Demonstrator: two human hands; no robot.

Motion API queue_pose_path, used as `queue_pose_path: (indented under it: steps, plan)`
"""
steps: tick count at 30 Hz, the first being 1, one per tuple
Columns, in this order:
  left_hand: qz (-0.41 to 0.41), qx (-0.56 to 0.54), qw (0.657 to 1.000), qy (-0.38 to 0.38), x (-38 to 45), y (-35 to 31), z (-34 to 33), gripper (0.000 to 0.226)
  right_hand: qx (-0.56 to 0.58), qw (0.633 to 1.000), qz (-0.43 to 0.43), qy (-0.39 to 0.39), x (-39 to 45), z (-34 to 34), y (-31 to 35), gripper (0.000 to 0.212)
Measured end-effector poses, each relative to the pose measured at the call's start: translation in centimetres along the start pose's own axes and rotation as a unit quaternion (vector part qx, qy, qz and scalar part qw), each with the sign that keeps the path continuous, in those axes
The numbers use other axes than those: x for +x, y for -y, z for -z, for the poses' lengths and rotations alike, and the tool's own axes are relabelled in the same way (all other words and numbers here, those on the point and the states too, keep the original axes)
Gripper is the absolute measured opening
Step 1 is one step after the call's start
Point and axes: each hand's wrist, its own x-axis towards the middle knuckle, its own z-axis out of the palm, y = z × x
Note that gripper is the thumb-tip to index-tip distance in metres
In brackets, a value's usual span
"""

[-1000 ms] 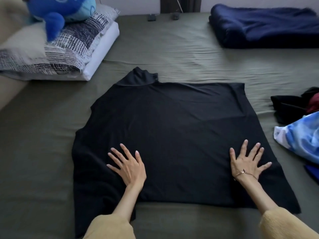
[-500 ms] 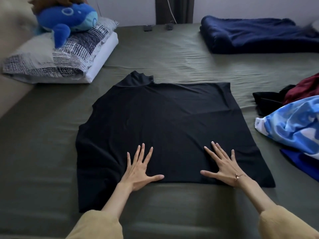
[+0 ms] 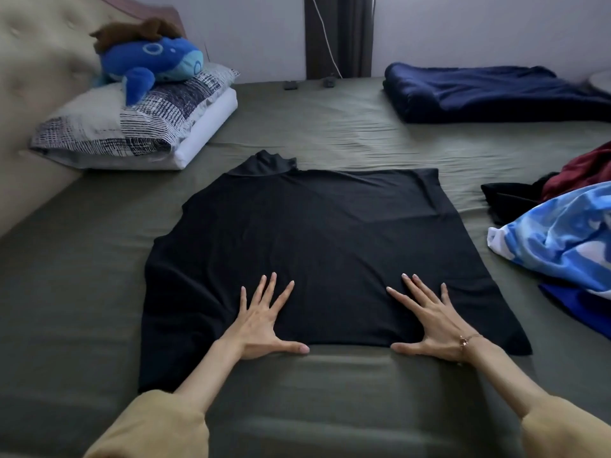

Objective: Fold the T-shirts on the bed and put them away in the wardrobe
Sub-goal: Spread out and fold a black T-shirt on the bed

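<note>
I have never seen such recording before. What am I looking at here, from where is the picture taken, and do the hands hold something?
No machine here: a person wears a camera on the head, looking down at their own hands. The left hand and right hand lie flat, fingers spread, on a black T-shirt spread over the green bed. They press it; nothing is gripped. Around it: a pillow with a blue plush toy, a folded navy blanket, and a pile of other clothes at right.

I observe both arms extended forward; left hand and right hand lie palm-down, fingers straight and spread, thumbs pointing inward toward each other.
</note>
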Motion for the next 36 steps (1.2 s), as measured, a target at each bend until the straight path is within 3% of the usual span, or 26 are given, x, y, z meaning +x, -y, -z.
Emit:
queue_pose_path:
  steps: [2,6,15,21,26,31,34,36]
  plan:
    - [0.005,-0.010,1.000,-0.002,0.0,-0.3,0.0,0.125,0.001,1.000,0.001,0.000,0.0,0.2,0.4,0.103]
    - [0.020,-0.021,0.999,-0.019,-0.1,-1.0,0.4,0.094,0.020,1.000,-0.020,0.000,-0.2,0.8,0.7,0.082]
    - [0.110,0.118,0.986,-0.034,-1.3,-1.1,0.5,0.094,-0.047,0.986,-0.160,-0.030,-1.6,-0.1,1.0,0.090]
    - [0.167,0.146,0.975,0.008,-1.9,-1.6,0.3,0.097,-0.063,0.972,-0.226,0.030,-2.8,0.9,1.8,0.118]
    - [0.177,0.144,0.972,0.050,-2.4,-2.2,1.2,0.097,-0.032,0.964,-0.259,0.054,-3.3,1.7,2.2,0.116]
    - [0.190,0.151,0.970,-0.014,-2.1,-2.0,1.3,0.089,-0.039,0.956,-0.290,-0.032,-3.5,1.4,1.7,0.077]
    - [0.200,0.144,0.962,-0.118,-0.8,-2.1,2.4,0.051,-0.043,0.942,-0.313,-0.113,-2.7,2.2,0.8,0.039]
    - [0.224,0.127,0.955,-0.150,0.7,-2.3,3.9,0.031,-0.052,0.931,-0.333,-0.144,-1.7,3.2,-0.1,0.025]
